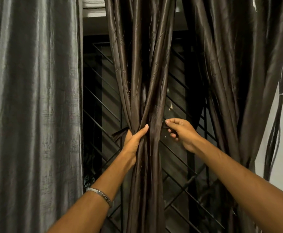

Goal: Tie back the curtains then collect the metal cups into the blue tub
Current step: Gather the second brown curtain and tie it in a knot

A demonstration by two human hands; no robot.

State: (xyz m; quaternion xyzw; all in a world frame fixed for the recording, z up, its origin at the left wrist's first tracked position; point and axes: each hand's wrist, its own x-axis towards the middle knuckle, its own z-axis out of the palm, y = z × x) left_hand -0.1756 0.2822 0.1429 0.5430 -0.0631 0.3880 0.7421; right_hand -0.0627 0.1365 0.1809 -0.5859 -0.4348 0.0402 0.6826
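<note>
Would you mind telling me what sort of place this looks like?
Probably a room in a home, at a window: a gathered dark brown satin curtain, a shiny grey curtain beside it, and a black diagonal metal window grille behind them.

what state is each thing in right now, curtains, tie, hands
brown middle curtain: gathered into a tight bunch, not yet tied
tie strip: loose, one end sticking out left of the bunch, the other pinched on the right
left hand: grips the bunched curtain
right hand: pinches the tie strip's end
grey curtain: hanging straight, untied
brown right curtain: hanging loose, untied
</note>
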